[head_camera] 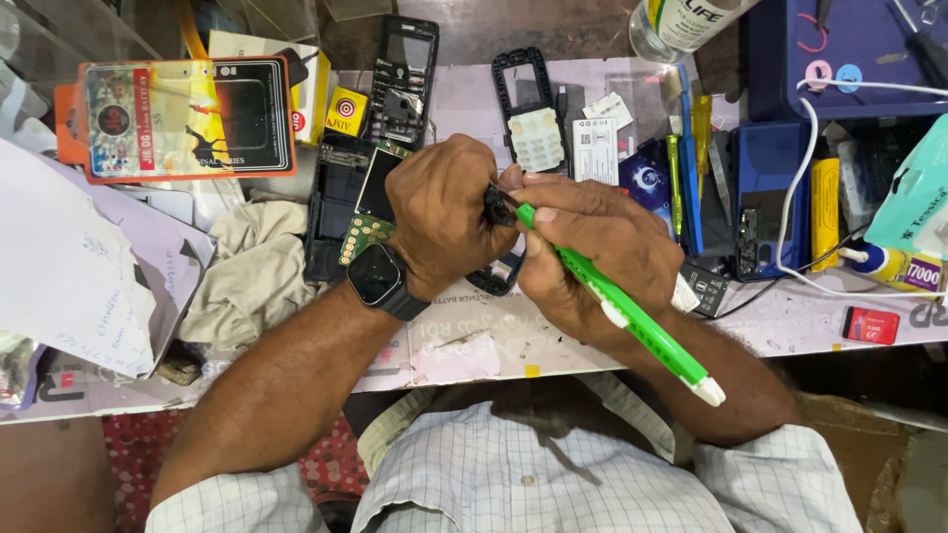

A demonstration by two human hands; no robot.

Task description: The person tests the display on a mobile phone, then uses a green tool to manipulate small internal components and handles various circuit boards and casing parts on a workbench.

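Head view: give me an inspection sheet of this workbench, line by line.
Surface: pale bench top, scuffed, mostly covered.
Job's things: small black part pinched in left hand; green tool in right hand, tip at the part.
Clutter: opened phone, keypad frame, cloth, battery pack, papers, screwdrivers, bottle.
Grippers: left hand with watch; right hand; both closed.
Cables: white cable at right.
Surroundings: checked shirt below.

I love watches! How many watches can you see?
1: a black square smartwatch sits on the left wrist, beside the left hand. The right wrist looks bare, though others may hide in the clutter.
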